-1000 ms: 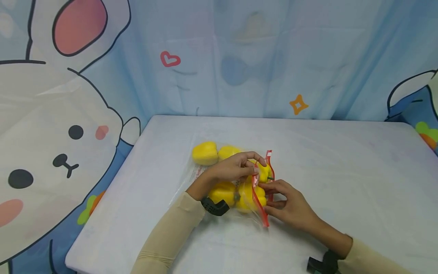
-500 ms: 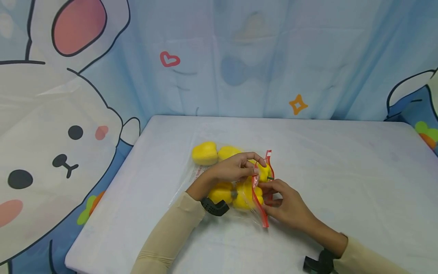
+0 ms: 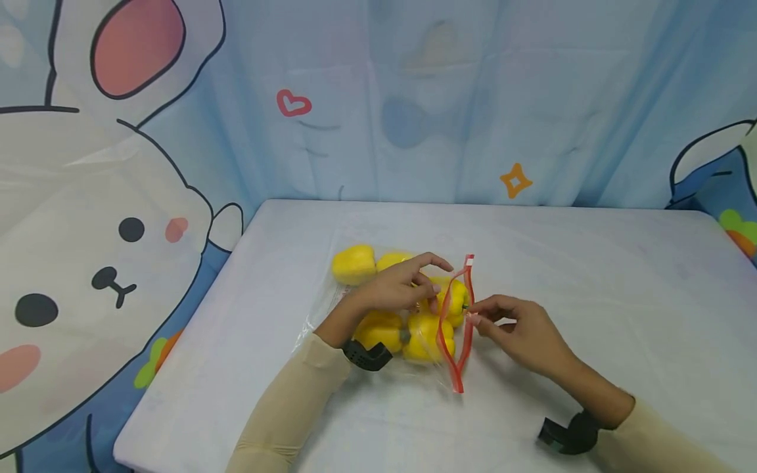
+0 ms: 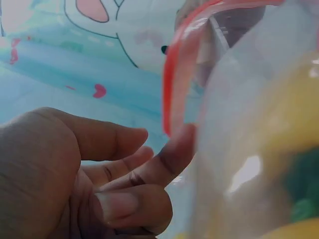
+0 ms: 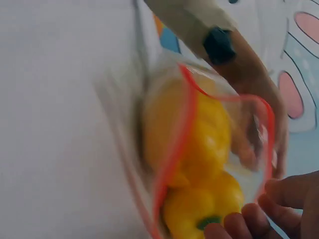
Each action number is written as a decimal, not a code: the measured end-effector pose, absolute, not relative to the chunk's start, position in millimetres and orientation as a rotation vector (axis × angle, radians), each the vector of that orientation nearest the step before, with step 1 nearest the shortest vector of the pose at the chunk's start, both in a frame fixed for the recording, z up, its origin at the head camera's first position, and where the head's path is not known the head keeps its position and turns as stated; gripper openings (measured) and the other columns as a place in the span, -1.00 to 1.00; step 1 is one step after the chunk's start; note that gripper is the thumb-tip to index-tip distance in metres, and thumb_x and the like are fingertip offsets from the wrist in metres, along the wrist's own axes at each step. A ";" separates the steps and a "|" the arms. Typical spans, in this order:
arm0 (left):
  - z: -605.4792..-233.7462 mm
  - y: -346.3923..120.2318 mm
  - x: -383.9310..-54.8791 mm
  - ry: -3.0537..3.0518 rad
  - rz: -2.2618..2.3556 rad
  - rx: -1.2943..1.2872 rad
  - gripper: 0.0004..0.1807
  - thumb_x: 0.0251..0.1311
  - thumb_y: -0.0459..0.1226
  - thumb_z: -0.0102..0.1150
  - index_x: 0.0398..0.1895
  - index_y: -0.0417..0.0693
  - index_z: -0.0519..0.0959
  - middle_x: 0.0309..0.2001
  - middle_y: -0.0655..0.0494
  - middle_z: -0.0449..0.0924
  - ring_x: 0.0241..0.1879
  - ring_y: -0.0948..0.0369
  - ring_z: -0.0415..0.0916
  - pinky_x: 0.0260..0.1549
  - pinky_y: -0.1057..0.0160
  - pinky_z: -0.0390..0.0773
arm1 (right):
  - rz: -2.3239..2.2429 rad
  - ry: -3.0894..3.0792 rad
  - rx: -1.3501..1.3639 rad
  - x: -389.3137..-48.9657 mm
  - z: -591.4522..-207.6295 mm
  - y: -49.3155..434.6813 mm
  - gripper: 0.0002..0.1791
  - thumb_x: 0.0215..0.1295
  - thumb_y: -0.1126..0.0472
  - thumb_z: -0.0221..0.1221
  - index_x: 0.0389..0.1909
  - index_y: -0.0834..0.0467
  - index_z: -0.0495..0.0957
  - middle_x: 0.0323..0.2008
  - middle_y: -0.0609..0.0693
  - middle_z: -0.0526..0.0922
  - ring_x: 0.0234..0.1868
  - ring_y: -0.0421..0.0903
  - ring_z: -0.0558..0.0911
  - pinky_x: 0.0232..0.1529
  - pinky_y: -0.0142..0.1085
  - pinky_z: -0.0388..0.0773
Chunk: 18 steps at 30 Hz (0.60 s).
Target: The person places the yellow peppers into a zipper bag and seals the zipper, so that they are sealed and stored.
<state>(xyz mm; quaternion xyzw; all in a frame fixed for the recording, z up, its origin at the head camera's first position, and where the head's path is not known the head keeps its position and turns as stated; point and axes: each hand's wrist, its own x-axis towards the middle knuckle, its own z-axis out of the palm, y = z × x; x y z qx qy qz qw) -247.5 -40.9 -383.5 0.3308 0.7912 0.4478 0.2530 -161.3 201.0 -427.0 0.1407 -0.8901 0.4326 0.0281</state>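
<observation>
A clear zip bag with a red-edged mouth (image 3: 467,345) lies on the table, its mouth parted and facing right. Several yellow bell peppers (image 3: 428,336) are in it; one pepper (image 3: 455,299) has its green stem towards the mouth. My left hand (image 3: 402,286) hovers over the bag with fingers loosely bent, and in the left wrist view a fingertip (image 4: 182,142) is at the plastic near the red edge. My right hand (image 3: 520,328) pinches the red edge on the mouth's right side between thumb and forefinger. Part of the peppers is hidden beneath the left hand.
The white-covered table (image 3: 621,295) extends to both sides of the bag. Behind it hangs a blue curtain (image 3: 367,131) with cartoon prints. A black wrist camera (image 3: 367,355) sits on the left wrist, another black camera (image 3: 568,433) on the right.
My left hand has let go of the red edge and lifted slightly. My right hand has drawn back from the mouth and now pinches its rim. The mouth has widened.
</observation>
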 end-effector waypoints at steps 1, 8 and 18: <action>-380.7 -43.1 -248.0 2.180 1.210 0.905 -0.60 0.46 -0.27 -0.07 0.32 0.09 0.29 -0.34 0.00 0.68 -0.39 0.17 0.52 -0.36 0.24 0.55 | 1.344 -2.725 0.416 -166.2 -424.3 204.8 -0.75 0.33 0.09 0.25 -0.09 0.16 0.65 -0.23 0.06 0.72 -0.33 -0.13 0.72 -0.30 -0.43 0.66; -348.6 -45.8 -262.5 2.427 0.953 1.002 -0.66 0.46 -0.22 -0.04 0.25 0.08 0.39 -0.11 0.06 0.66 -0.12 0.07 0.62 -0.20 0.31 0.53 | 1.507 -2.528 0.200 -234.0 -461.7 232.6 -0.52 0.29 -0.22 0.19 -0.02 0.07 0.59 -0.16 0.03 0.68 -0.29 -0.12 0.72 -0.40 -0.33 0.68; -335.9 -6.0 -312.0 2.491 0.568 1.140 -0.72 0.45 -0.24 -0.08 0.12 0.12 0.53 0.05 0.05 0.64 -0.13 0.23 0.58 -0.13 0.31 0.54 | 1.733 -2.547 0.249 -245.7 -439.0 216.1 -0.43 0.30 -0.02 0.26 0.20 0.23 0.46 0.06 0.28 0.61 -0.17 -0.09 0.74 -0.25 -0.25 0.70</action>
